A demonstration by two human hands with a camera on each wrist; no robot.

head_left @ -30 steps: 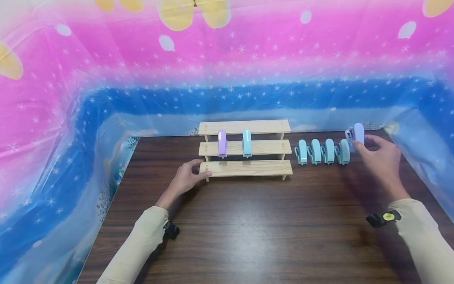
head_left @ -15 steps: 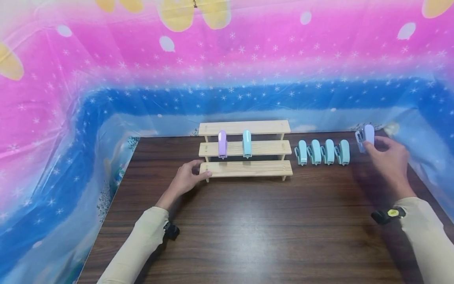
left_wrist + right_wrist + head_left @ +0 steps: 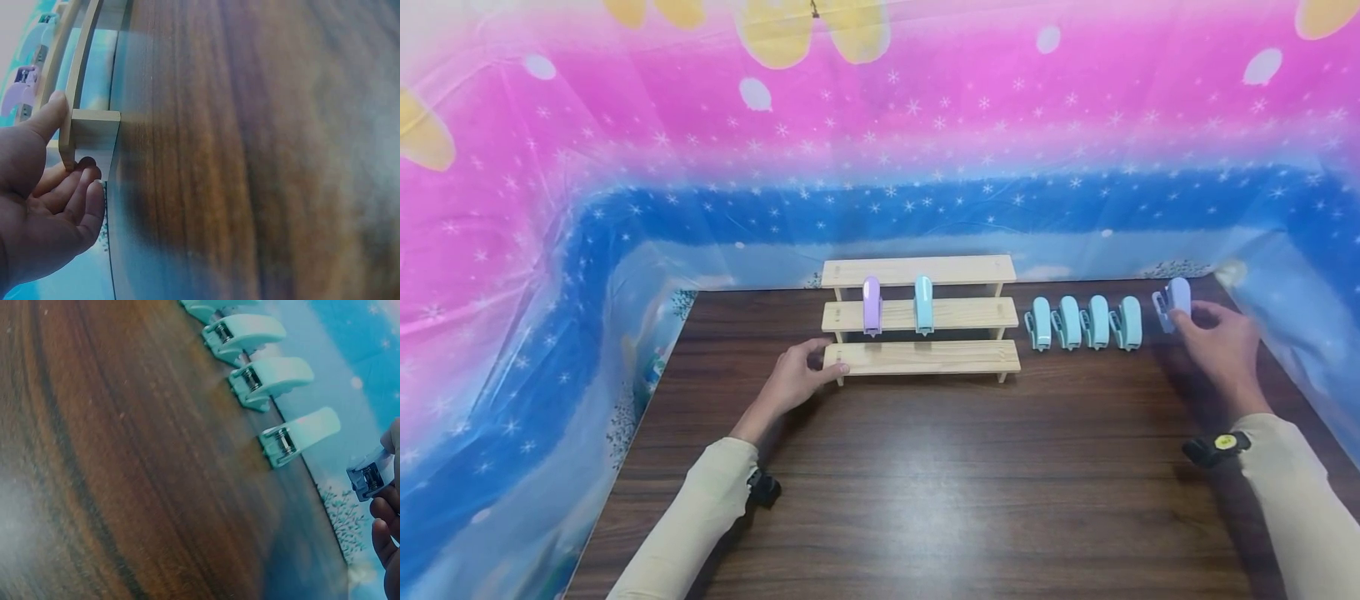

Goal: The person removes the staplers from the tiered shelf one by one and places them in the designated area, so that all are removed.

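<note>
Brown table [image 3: 850, 467], lavender stapler [image 3: 1178, 297] pinched in right hand [image 3: 1225, 346]

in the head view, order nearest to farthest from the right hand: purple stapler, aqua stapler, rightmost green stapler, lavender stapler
1. Lavender stapler: pinched in the right hand.
2. Rightmost green stapler: on the table, left of the hand.
3. Aqua stapler: middle rack tier, centre.
4. Purple stapler: same tier, farther left.

L arm [image 3: 688, 517] is slanting fwd & inward, L hand [image 3: 793, 375] gripping w/ thumb opposing bent fingers [image 3: 74, 194]. R arm [image 3: 1296, 500] is also angling fwd & inward, R hand [image 3: 1225, 346] pinching btwn thumb & fingers.
</note>
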